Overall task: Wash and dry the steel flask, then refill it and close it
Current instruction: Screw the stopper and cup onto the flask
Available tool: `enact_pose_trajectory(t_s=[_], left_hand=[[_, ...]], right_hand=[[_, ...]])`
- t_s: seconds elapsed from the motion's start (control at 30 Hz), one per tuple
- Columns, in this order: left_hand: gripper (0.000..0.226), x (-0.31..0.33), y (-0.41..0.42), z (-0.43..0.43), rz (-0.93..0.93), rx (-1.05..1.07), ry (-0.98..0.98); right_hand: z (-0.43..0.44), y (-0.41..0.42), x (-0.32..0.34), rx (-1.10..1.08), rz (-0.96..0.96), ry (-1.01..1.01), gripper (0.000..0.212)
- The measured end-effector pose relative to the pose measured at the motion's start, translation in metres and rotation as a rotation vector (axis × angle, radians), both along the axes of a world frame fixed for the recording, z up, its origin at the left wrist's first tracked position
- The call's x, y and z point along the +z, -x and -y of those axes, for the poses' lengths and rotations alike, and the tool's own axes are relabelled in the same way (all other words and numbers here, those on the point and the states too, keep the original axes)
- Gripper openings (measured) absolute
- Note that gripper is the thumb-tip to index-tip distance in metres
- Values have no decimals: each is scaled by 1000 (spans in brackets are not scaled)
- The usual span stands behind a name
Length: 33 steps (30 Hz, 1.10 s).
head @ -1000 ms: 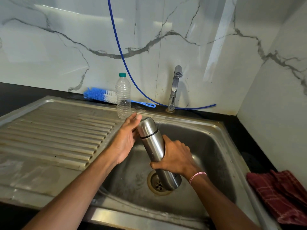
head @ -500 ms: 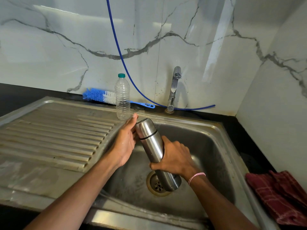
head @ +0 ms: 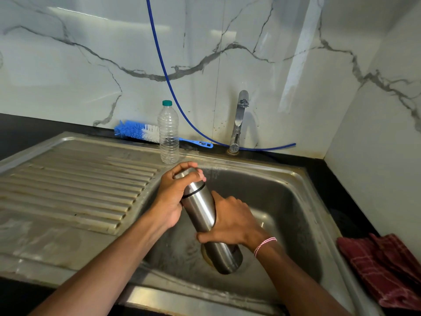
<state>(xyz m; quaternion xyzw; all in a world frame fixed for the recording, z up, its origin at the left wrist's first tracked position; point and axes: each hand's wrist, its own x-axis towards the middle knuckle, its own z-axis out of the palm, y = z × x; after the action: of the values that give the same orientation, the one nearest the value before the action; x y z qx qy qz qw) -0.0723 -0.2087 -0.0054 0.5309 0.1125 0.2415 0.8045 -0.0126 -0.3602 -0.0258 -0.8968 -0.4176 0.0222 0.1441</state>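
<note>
Nearest the camera, the right hand [head: 237, 224] is wrapped around the lower body of the steel flask [head: 205, 213], which is held tilted over the sink [head: 296, 201], its base down above the drain and its capped end leaning up and to the left. What has changed is at that upper end: a second ago the left hand [head: 175, 192] lay open beside the cap [head: 189, 179] with fingers only brushing it, and now its fingers are curled over and closed around the cap. I judge this to be the grip for unscrewing, so the washing itself has not yet begun and the flask is still shut. The basin walls leave fair room around the flask. To the left the ribbed drainboard [head: 68, 185] lies open for setting the cap down. Further back a plastic bottle [head: 169, 133] stands on the rim just beyond the left hand, near enough to be knocked, with a blue brush [head: 136, 132] behind it and the tap [head: 239, 119] to its right. A red cloth [head: 382, 267] lies on the table at far right.
</note>
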Motion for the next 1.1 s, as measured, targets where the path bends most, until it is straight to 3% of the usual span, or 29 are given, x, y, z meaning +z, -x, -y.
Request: enact_pose_trajectory(t_s=[0.17, 0.27, 0.37, 0.43, 0.53, 0.77, 0.97, 1.1], left_hand=[[31, 4, 5, -13, 170, -237, 25], [32, 4, 2, -3, 42, -38, 23], [52, -3, -4, 14, -128, 248, 60], [55, -3, -5, 18, -163, 278, 109], [38, -1, -2, 13, -146, 220, 125], [32, 2, 2, 6, -4, 133, 74], [20, 2, 6, 4, 181, -43, 62], [17, 4, 8, 3, 204, -179, 141]], right_hand=[[2, -2, 3, 59, -129, -106, 76], [0, 3, 0, 10, -94, -107, 77], [-1, 4, -1, -38, 66, -5, 80], [1, 2, 1, -24, 134, 37, 82], [3, 1, 3, 5, 122, 34, 80], [3, -2, 5, 51, -88, -56, 77], [13, -5, 7, 168, -521, -225, 68], [16, -3, 7, 201, -673, -247, 71]])
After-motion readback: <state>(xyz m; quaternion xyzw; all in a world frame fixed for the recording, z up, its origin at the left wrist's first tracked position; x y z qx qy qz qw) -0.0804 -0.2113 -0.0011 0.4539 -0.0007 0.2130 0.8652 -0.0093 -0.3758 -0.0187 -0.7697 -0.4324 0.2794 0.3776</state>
